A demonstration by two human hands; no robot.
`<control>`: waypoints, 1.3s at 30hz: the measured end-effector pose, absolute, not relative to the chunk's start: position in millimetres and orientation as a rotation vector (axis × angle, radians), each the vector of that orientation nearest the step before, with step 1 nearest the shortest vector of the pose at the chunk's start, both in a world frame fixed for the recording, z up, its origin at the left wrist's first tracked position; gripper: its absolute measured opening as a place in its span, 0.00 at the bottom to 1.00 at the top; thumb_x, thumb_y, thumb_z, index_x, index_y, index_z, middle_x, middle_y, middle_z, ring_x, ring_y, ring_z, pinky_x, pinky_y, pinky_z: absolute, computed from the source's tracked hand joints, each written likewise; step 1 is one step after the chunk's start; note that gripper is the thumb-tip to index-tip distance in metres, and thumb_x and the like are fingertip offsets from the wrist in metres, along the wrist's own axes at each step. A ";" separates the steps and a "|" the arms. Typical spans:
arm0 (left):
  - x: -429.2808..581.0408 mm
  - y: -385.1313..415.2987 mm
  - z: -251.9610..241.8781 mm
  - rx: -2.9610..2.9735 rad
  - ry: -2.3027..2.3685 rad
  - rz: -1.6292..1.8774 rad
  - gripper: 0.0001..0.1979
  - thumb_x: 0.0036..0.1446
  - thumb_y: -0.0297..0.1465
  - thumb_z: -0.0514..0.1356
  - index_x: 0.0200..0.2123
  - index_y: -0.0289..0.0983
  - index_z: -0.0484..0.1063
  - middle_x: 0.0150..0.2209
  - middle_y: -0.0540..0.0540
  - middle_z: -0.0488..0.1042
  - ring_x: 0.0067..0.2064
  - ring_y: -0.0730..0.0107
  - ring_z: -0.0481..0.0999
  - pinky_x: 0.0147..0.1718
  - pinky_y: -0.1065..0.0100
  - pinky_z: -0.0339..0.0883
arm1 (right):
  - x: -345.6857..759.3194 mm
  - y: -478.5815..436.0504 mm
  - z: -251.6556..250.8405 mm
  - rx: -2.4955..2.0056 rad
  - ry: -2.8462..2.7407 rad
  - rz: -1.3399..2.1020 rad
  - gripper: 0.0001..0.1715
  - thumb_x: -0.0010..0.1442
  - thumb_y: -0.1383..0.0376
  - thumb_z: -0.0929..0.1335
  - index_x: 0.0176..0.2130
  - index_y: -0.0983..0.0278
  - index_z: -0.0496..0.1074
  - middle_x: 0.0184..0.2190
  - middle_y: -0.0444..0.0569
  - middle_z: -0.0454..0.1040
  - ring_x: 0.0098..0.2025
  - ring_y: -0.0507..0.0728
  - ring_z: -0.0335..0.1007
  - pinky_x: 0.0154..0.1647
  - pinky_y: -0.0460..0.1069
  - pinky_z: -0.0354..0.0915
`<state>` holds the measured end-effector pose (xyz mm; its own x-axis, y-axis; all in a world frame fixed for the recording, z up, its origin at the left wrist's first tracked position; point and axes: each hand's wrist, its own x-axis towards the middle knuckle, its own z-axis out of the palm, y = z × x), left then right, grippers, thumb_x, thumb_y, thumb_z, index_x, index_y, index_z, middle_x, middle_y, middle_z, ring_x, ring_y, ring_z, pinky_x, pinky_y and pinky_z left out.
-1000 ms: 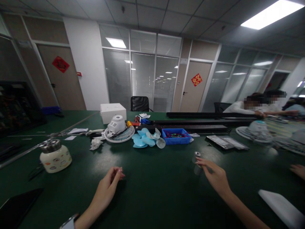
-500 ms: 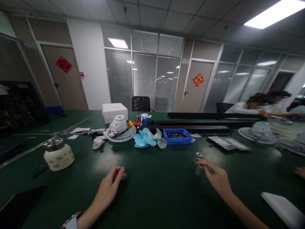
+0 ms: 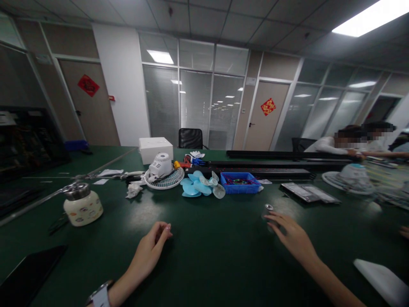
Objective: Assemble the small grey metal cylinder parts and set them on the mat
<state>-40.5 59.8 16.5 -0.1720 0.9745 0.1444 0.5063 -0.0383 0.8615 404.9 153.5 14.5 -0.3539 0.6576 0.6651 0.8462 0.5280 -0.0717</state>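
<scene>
My right hand (image 3: pixel 289 234) reaches over the dark green table with its fingers stretched forward and thumb slightly apart. Its fingertips are at a small silvery metal cylinder (image 3: pixel 269 207) standing upright; they cover its lower part, and whether they press on it is hard to see. A faint greyish shape below the thumb may be its reflection. My left hand (image 3: pixel 153 243) rests near the table's middle, fingers curled in and thumb against them, with nothing visible inside. Beyond the hands lie light blue fan blades (image 3: pixel 196 185) and a blue tray (image 3: pixel 240 183) with small wired parts.
A cream jar with metal lid (image 3: pixel 83 207) stands left, above a black flat object (image 3: pixel 32 277). Behind are a white fan (image 3: pixel 161 168), a white box (image 3: pixel 155 149) and long black bars (image 3: pixel 281 170). Flat silver-grey packs (image 3: pixel 309 193) lie right; people sit far right.
The view has shifted slightly. My right hand's fingers have straightened a little beside the cylinder, and the grey shape under them shows less. My left hand keeps its curled pose.
</scene>
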 end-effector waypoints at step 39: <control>-33.1 39.9 16.6 2.338 1.553 1.029 0.23 0.63 0.37 0.52 0.61 0.49 0.57 0.64 0.46 0.58 0.63 0.57 0.58 0.60 0.49 0.56 | 186.9 100.1 41.3 -0.958 -2.365 0.368 0.25 0.55 0.58 0.70 0.52 0.58 0.69 0.43 0.48 0.77 0.46 0.57 0.71 0.62 0.59 0.48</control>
